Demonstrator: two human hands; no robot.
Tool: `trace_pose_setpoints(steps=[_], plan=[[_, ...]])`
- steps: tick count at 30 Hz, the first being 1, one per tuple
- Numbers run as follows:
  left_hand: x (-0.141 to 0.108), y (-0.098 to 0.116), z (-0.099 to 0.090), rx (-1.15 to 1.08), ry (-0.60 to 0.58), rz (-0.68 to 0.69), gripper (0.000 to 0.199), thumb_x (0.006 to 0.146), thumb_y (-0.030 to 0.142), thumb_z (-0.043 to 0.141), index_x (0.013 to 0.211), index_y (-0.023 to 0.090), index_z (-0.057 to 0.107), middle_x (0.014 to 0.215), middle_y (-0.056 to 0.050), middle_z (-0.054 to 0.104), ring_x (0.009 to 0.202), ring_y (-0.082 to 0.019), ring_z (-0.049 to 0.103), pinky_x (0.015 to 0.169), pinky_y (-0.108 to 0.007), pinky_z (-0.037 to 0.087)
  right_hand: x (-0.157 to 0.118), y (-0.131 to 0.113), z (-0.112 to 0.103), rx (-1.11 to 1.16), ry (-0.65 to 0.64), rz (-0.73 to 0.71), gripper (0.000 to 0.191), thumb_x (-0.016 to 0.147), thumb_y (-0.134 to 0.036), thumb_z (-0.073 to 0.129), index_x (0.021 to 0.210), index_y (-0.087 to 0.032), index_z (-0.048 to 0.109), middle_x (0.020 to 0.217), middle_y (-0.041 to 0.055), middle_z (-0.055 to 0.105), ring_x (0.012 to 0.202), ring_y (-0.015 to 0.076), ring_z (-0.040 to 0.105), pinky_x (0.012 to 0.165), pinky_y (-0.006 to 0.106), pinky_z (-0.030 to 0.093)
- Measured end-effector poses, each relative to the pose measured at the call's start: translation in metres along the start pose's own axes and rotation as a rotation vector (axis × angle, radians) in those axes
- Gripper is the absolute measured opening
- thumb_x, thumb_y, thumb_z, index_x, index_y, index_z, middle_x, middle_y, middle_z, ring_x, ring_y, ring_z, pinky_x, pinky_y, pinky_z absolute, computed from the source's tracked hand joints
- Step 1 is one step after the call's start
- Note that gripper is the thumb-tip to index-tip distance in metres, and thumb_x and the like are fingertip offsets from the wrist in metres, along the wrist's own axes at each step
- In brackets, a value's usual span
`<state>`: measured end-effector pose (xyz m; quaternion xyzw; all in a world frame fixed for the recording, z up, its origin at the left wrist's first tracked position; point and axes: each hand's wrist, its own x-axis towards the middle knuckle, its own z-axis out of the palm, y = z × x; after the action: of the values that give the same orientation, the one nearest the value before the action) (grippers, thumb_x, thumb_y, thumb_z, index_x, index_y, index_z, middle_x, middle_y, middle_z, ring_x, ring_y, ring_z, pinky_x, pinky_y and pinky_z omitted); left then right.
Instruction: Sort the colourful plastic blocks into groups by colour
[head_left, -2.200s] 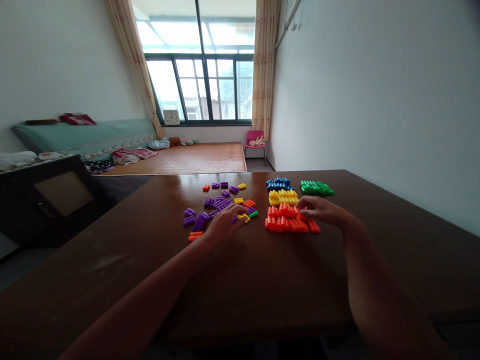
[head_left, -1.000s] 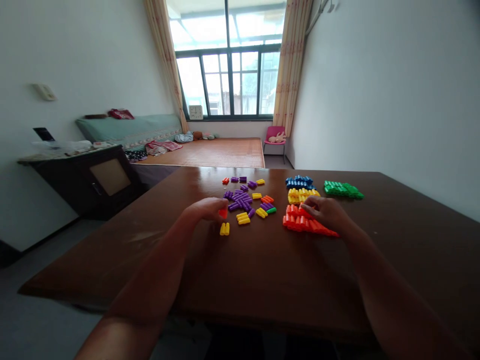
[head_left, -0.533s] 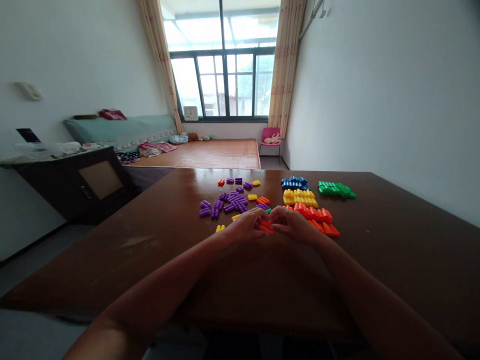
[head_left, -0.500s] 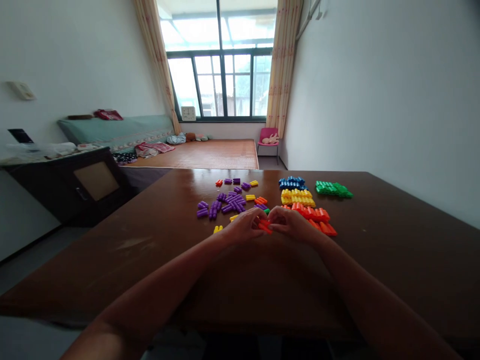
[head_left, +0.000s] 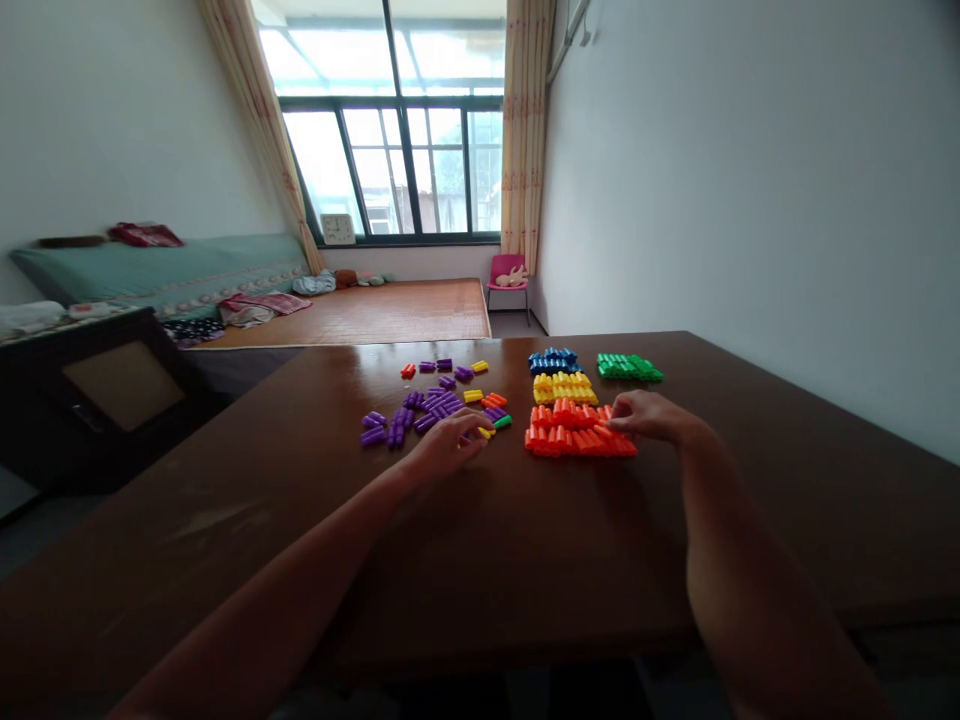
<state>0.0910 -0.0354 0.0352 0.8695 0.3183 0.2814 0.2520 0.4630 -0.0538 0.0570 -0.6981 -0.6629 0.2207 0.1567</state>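
Above the right end of the orange pile (head_left: 559, 440), my right hand (head_left: 641, 415) pinches a small orange plastic piece (head_left: 602, 430) between thumb and fingertips. Over on the left, my left hand (head_left: 450, 442) reaches low across the table with its fingers apart and curved. A yellow piece (head_left: 487, 433) lies partly hidden under those fingers, and I cannot make out whether they touch it. Just beyond the fingertips is a green piece (head_left: 502, 422). Scattered purple pieces (head_left: 442, 403) lie behind and left of this hand.
Behind the orange pile stand a yellow pile (head_left: 562, 388) and a blue pile (head_left: 553, 361), with a green pile (head_left: 630, 367) to their right. More loose yellow, orange and purple pieces dot the brown table (head_left: 465, 560). A pink chair (head_left: 508, 275) stands past the far edge.
My hands have parted. The right one carried an orange piece rightward to the orange pile, while the left let go and moved to the yellow piece. The view has swung slightly right.
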Motion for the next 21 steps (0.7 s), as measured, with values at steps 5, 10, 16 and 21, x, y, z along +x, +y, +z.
trace_pose_setpoints(steps=[5,10,16,21], plan=[[0.002,-0.018,-0.015,0.125,0.135,-0.117,0.023,0.086,0.028,0.05,0.102,0.021,0.064,0.11,-0.005,0.064,0.098,-0.017,0.061,0.084,-0.028,0.052,0.006,-0.007,0.009,-0.218,0.057,-0.041,0.033,0.069,-0.052,0.065,0.066,-0.019,0.062,0.063,0.0022,0.066,0.057,0.0142,0.058,0.05,0.024,0.035],[-0.003,-0.046,-0.043,0.361,0.2,-0.241,0.028,0.087,0.03,0.049,0.11,0.021,0.063,0.115,-0.006,0.064,0.105,-0.02,0.059,0.091,-0.032,0.047,0.005,-0.014,0.01,-0.239,0.226,-0.156,0.042,0.079,-0.06,0.05,0.068,-0.021,0.063,0.062,0.0027,0.064,0.055,0.0141,0.055,0.051,0.024,0.032],[-0.016,-0.082,-0.055,0.652,0.073,-0.457,0.04,0.088,0.04,0.049,0.125,0.025,0.057,0.134,-0.009,0.054,0.122,-0.028,0.048,0.099,-0.042,0.04,0.008,-0.025,0.022,-0.23,0.326,-0.248,0.037,0.081,-0.055,0.049,0.069,-0.022,0.061,0.06,0.0019,0.061,0.054,0.0142,0.053,0.052,0.026,0.029],[-0.017,-0.101,-0.053,0.674,-0.002,-0.458,0.046,0.088,0.05,0.046,0.123,0.024,0.059,0.131,-0.011,0.057,0.121,-0.028,0.048,0.099,-0.041,0.038,0.008,-0.035,0.029,-0.26,0.315,-0.255,0.035,0.083,-0.054,0.048,0.073,-0.023,0.061,0.063,0.0018,0.063,0.054,0.0145,0.054,0.053,0.026,0.029]])
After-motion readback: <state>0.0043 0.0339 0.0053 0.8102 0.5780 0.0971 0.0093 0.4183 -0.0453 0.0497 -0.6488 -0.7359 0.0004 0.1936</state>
